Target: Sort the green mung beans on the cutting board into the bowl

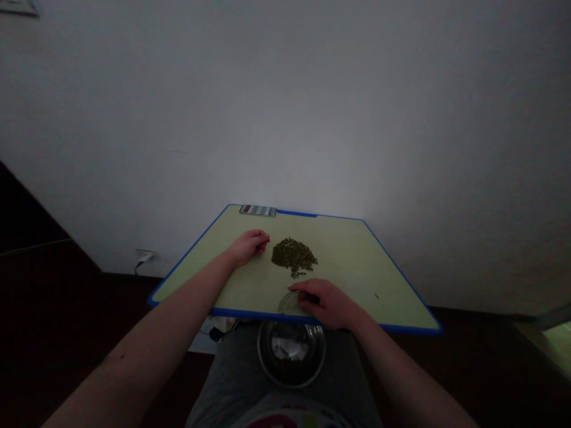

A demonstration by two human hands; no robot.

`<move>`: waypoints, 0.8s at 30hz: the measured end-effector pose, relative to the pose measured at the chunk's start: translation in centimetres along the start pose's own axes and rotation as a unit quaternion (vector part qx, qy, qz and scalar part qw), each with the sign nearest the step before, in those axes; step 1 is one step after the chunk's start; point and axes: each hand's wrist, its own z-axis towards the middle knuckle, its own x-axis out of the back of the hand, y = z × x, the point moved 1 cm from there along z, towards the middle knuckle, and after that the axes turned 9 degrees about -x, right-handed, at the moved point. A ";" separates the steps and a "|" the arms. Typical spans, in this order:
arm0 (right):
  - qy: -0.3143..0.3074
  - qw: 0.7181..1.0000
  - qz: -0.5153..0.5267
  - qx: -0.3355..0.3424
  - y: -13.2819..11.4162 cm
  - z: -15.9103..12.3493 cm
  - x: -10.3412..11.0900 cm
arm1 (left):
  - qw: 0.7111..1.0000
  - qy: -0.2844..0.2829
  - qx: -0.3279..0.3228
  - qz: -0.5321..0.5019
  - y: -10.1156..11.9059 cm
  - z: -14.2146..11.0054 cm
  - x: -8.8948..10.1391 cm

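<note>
Dark green granules (294,257) sit heaped mid-board on a blue-edged cutting board (352,255). Left hand (248,247) curls almost shut just beside them, nothing visible in its grip. Right hand (322,303) lies over a clear round dish (289,303) at the near edge; its grip cannot be told.

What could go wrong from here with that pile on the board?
The loose pile lies right beside the left hand, so a careless nudge might scatter it across the board. The right hand sits at the board's near edge, above the metal bowl, so the clear disc by its fingers might slip off and drop.
</note>
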 end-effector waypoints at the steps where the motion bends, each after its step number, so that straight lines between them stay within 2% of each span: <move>1: 0.001 1.000 0.003 -0.001 0.0 0.0 0.0 | 1.000 0.000 0.000 -0.001 0.0 0.0 0.0; 9: 0.004 0.999 0.020 -0.025 0.1 -0.5 0.0 | 1.000 -0.002 -0.007 0.002 -0.1 0.0 0.1; 13: 0.015 0.997 0.008 -0.075 0.9 -1.1 0.7 | 1.000 -0.005 -0.003 -0.005 0.0 0.0 0.0; 16: 0.051 0.990 -0.034 -0.124 1.6 -1.2 1.3 | 1.000 0.002 0.004 -0.006 0.0 0.0 0.0; 21: 0.093 0.980 -0.093 -0.152 1.9 0.5 1.4 | 1.000 -0.004 0.004 -0.001 -0.1 0.1 0.1; 24: 0.092 0.980 -0.099 -0.149 1.4 1.7 1.0 | 1.000 0.001 0.005 -0.001 -0.2 0.1 0.1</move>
